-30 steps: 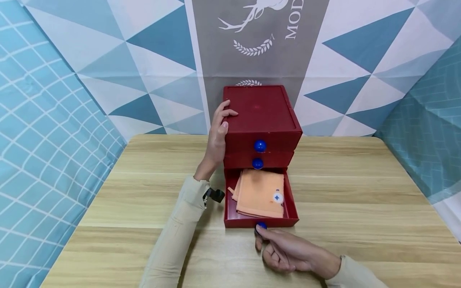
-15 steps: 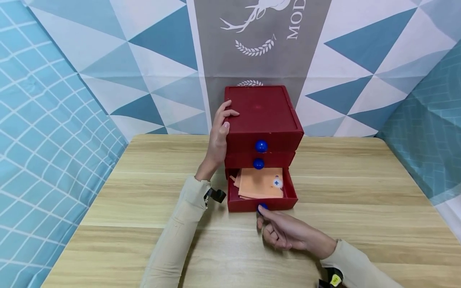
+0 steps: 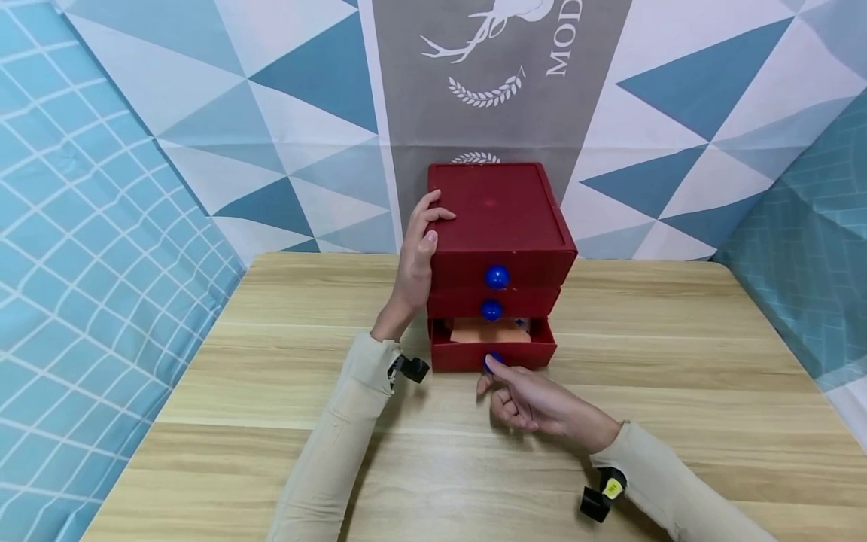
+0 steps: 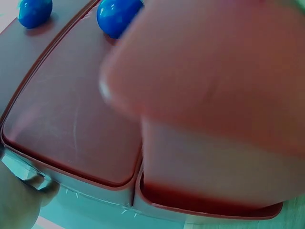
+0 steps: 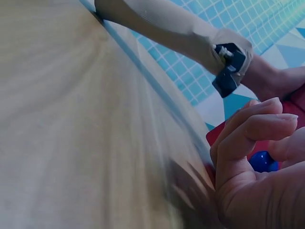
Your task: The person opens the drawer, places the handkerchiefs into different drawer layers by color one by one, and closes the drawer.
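A dark red cabinet of stacked drawers (image 3: 491, 207) stands at the back of the table. Its bottom drawer (image 3: 450, 360) sticks out a little, with folded orange cloth (image 3: 484, 331) partly visible inside. My left hand (image 3: 415, 260) rests against the cabinet's left side, its fingertips lying over the top edge. At the drawer front, my right hand (image 3: 531, 399) pinches the blue knob (image 5: 263, 162) between thumb and forefinger; the other fingers are curled below. In the left wrist view, the protruding drawer (image 4: 205, 71) looms close and blurred, with my left hand (image 4: 19, 195) at the lower left.
Two more blue knobs, the top drawer's knob (image 3: 497, 276) and the middle drawer's knob (image 3: 491, 309), mark drawers that sit flush. Patterned wall cloth (image 3: 325, 150) hangs right behind the cabinet. Wooden tabletop (image 3: 305, 301) surrounds it at left, right and front.
The bottom drawer has slid inward, and my right hand has moved forward with its knob. Less of the orange cloth shows. My left hand has stayed on the cabinet.
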{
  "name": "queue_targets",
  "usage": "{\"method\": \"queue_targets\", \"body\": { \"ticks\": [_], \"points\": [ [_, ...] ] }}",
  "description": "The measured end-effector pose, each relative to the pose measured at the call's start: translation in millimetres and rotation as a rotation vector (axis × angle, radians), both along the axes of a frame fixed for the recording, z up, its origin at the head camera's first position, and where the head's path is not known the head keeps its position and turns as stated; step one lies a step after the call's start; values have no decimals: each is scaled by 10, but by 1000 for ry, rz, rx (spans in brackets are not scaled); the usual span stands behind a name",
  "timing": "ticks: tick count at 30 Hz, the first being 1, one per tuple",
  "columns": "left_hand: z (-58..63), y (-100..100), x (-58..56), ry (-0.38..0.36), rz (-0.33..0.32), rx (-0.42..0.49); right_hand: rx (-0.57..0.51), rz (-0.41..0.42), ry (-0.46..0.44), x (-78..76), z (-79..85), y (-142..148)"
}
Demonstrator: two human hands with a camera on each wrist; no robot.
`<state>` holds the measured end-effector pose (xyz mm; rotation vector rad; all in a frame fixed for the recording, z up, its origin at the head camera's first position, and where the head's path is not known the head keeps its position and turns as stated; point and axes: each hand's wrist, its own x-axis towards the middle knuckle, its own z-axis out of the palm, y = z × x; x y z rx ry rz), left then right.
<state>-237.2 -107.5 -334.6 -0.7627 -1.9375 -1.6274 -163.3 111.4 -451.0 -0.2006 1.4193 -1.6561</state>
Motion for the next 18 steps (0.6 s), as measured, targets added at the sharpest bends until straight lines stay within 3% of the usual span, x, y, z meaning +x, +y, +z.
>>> {"method": "queue_targets", "body": {
  "ticks": [5,11,15,18],
  "points": [
    [-6,19,-15,-6,6,-15,27,-22,28,-209,-1,-19],
    [-200,-15,-218,-18,6,-6,43,-15,64,-495,-4,-50],
    [-277,-38,-304,-26,6,-23,68,-10,93,-541,-15,-43],
    [-299,-51,-324,-31,2,-27,112,-16,164,-507,-13,0]
  ]
}}
